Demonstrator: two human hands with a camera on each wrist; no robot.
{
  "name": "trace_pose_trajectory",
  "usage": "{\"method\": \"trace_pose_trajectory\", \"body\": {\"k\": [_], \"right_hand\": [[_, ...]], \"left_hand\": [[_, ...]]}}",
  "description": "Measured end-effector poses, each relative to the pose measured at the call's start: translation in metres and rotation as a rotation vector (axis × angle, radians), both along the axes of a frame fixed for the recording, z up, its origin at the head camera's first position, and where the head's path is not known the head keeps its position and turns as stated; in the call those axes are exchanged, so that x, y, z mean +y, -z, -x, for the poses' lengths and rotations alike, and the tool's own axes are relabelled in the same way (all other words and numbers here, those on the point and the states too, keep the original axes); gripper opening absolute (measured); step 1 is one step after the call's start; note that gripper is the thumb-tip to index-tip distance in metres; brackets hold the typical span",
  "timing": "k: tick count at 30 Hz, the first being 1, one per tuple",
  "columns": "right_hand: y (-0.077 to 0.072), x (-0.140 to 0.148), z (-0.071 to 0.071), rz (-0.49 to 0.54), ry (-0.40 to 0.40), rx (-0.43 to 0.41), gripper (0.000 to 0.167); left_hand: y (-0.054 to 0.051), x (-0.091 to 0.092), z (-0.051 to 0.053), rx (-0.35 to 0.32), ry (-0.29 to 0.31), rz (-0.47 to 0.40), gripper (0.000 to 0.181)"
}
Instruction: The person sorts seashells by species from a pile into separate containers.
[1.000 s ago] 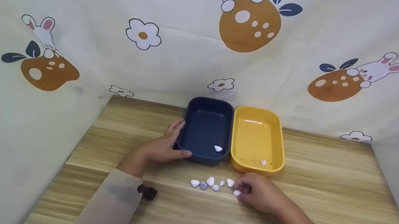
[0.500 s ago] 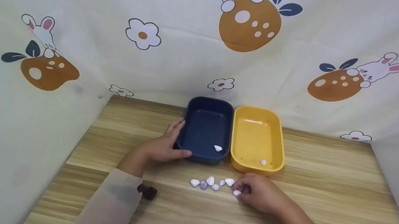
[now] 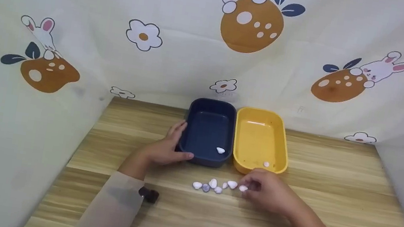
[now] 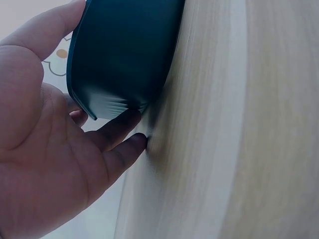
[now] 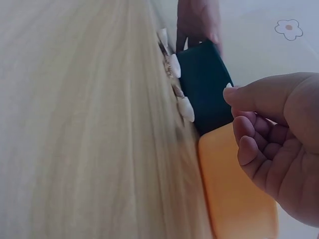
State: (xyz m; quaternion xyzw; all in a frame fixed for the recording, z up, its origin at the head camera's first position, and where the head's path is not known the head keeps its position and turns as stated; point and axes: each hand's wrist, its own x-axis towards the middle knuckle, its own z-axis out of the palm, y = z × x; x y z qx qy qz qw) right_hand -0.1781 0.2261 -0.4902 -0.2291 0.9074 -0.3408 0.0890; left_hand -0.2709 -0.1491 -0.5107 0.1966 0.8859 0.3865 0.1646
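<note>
My right hand point(image 3: 268, 191) pinches a small white stone point(image 3: 243, 188) between thumb and index finger, just in front of the yellow container. In the right wrist view only a white tip shows at the fingertips. A row of several small white and greyish stones point(image 3: 213, 183) lies on the table to its left. My left hand point(image 3: 164, 150) rests at the near left corner of the dark blue container point(image 3: 186, 143), thumb at the near rim, fingers spread along the side. Inside that container is one white stone point(image 3: 220, 150). The yellow container point(image 3: 284, 158) holds a small pinkish stone point(image 3: 266, 164).
Both containers stand side by side near the back of the wood-grain table point(image 3: 336, 181). A white curtain point(image 3: 176, 73) with rabbit and fruit prints rises behind it and along both sides.
My right hand has lifted slightly from the table and moved towards the yellow container, carrying the white stone from the right end of the row. The left hand has stayed in place.
</note>
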Motion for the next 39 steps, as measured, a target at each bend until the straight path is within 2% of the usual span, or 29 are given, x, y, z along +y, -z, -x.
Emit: {"method": "trace_pose_trajectory", "body": {"k": [7,15,23,31,39], "right_hand": [[-0.012,0.010,0.011,0.025,0.050,0.035,0.018],[-0.029,0.027,0.033,0.067,0.180,0.020,0.012],[-0.039,0.027,0.051,0.112,0.256,-0.027,0.018],[-0.048,0.024,0.059,0.104,0.331,-0.058,0.023],[-0.046,0.028,0.060,0.091,0.364,-0.033,0.022]], "left_hand": [[-0.001,0.000,-0.001,-0.010,-0.007,0.005,0.119],[-0.002,0.000,-0.002,-0.009,-0.012,0.005,0.119],[0.002,-0.001,0.001,0.017,0.012,-0.026,0.117],[0.002,-0.002,0.001,0.013,0.006,-0.032,0.118],[0.002,-0.001,0.001,0.016,0.012,-0.019,0.118]]}}
